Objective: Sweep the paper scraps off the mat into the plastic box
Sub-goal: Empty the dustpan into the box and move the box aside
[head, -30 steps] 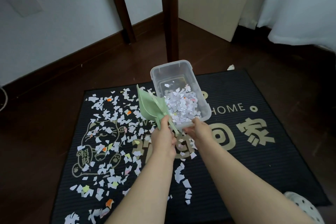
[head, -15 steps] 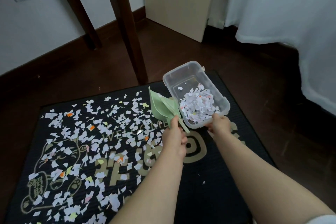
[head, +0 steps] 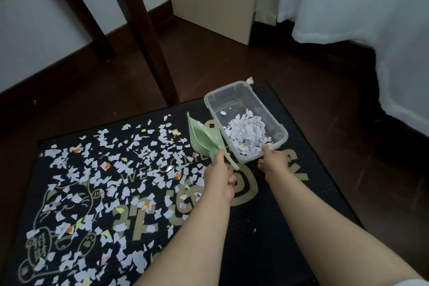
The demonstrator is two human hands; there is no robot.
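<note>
Gripping the handle of a pale green dustpan (head: 204, 139) in the left hand (head: 219, 177), fist clenched around it, pan tilted up on edge just left of the clear plastic box (head: 276, 111). Pinching the near rim of that box with the right hand (head: 274, 161), fingers closed on the plastic, box sitting at the far right corner of the dark mat (head: 290, 211) and holding a heap of scraps inside. Lying scattered across the left and middle of the mat, many white and coloured paper scraps (head: 116, 169), well apart from the box.
</note>
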